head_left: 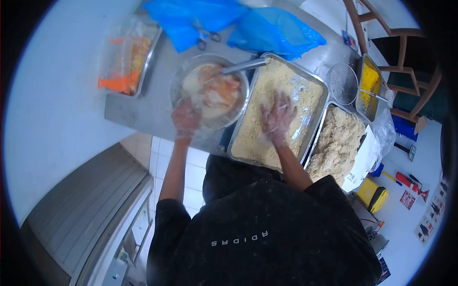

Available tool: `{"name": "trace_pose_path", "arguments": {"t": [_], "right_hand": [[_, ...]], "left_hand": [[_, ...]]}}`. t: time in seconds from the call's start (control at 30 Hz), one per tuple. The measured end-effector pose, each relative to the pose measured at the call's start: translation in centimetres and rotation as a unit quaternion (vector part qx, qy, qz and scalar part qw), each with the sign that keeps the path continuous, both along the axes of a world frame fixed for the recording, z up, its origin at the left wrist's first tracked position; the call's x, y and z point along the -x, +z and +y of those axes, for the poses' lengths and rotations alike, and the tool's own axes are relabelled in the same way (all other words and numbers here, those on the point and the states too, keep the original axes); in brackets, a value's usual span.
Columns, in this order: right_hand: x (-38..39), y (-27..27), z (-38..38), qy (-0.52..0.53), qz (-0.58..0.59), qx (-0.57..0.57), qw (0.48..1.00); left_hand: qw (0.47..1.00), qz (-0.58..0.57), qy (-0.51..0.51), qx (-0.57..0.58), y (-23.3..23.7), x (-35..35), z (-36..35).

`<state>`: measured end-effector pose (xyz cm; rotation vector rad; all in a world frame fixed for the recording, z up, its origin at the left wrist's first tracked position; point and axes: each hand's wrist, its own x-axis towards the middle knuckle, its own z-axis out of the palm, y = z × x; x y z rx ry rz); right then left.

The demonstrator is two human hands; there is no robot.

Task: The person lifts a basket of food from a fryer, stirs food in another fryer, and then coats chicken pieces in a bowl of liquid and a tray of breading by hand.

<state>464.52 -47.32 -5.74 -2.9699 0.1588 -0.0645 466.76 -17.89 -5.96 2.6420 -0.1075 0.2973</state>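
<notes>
Though gloved, two hands (186, 117) (278, 117), one bowl (178, 82).

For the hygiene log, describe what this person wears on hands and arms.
The left hand and right hand each wear a thin, clear disposable glove. Forearms are uncovered. The black shirt has short sleeves, dusted with pale flecks, and white lettering.

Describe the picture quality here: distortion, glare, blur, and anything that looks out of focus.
Head view: heavy fisheye curves the table edge and blackens the corners; sheen glares on the crumb tray and bowl; the left hand and right hand look hazy under clear gloves; the edges at right are soft.
</notes>
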Motion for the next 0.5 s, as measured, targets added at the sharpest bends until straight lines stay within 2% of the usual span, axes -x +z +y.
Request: {"name": "trace_pose_path", "arguments": {"t": [0.1, 0.2, 0.27, 0.33, 0.37, 0.5], "right_hand": [[-2.0, -0.1, -1.2, -0.004, 0.026, -0.031, 0.999], [-3.8, -0.8, -1.2, -0.093, 0.059, -0.039, 0.993], [-5.5, -1.2, -0.5, -0.085, 0.014, -0.026, 0.996], [-6.0, -1.6, 0.8, -0.069, -0.002, 0.015, 0.997], [-6.2, -1.1, 1.0, -0.074, -0.008, -0.012, 0.997], [-6.5, -0.5, 1.5, -0.078, 0.033, 0.009, 0.996]], "left_hand": [[0.999, -0.032, -0.027, -0.002, -0.8, -1.9, 0.4], [1.0, 0.011, -0.015, 0.021, 0.0, -0.2, 0.3], [0.999, 0.004, -0.013, 0.044, 0.3, -0.8, 0.3], [0.999, -0.035, -0.03, 0.013, 0.4, -0.2, 0.2], [0.997, -0.061, -0.038, -0.002, 0.3, -0.8, 0.2], [0.996, 0.081, 0.013, 0.037, 1.1, -1.0, -0.2]]}}
